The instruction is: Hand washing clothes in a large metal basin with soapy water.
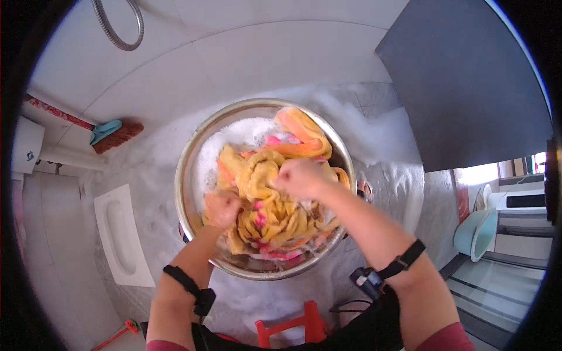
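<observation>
A wide metal basin [186, 169] holds a wet, bunched yellow cloth [260, 175] with orange and pink patches. White suds [249, 130] lie beside the cloth along the basin's left and upper side. My left hand [222, 209] is closed on the cloth's left edge, low in the basin. Higher and to the right, my right hand [301, 178] is a fist on a twisted fold of the same cloth. Both hands are slightly blurred, and some fingertips are hidden in the folds.
Foam [374, 131] spreads over the wet grey floor. A white squat toilet [124, 234] is at the left, with a broom [117, 134] against the wall beyond. A red stool [293, 327] stands close to me. A dark panel [468, 82] and light-blue tub [475, 233] are at the right.
</observation>
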### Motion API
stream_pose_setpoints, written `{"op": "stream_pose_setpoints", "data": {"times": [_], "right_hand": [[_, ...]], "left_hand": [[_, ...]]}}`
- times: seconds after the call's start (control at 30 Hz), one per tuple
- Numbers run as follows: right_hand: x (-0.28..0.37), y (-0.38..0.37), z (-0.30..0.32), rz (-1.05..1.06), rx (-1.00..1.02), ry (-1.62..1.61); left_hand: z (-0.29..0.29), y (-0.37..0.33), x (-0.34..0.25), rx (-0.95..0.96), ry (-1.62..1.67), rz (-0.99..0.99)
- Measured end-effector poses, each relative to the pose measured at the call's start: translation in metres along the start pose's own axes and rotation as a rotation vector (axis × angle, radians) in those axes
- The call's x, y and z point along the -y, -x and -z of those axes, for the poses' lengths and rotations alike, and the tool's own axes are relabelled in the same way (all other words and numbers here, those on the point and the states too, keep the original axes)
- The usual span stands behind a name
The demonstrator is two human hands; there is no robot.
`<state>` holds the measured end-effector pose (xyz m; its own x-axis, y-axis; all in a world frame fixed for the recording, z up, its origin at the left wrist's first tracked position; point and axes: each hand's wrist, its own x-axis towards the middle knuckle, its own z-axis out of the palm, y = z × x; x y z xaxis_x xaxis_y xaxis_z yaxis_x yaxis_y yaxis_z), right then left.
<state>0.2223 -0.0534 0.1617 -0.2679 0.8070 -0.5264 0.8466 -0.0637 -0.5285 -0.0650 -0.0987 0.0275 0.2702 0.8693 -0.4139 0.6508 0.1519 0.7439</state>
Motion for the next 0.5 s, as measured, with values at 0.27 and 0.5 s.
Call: {"op": "stream_pose_setpoints", "data": {"times": [0.27, 0.5], "right_hand": [[-0.071, -0.112, 0.027, -0.332, -0.304, -0.042], [-0.067, -0.135, 0.023, -0.26, -0.188, 0.425]], "left_hand": [[0.033, -0.091, -0.038, -0.224, 0.19, 0.396], [0.01, -0.119, -0.028, -0.236, 0.032, 0.428]]}}
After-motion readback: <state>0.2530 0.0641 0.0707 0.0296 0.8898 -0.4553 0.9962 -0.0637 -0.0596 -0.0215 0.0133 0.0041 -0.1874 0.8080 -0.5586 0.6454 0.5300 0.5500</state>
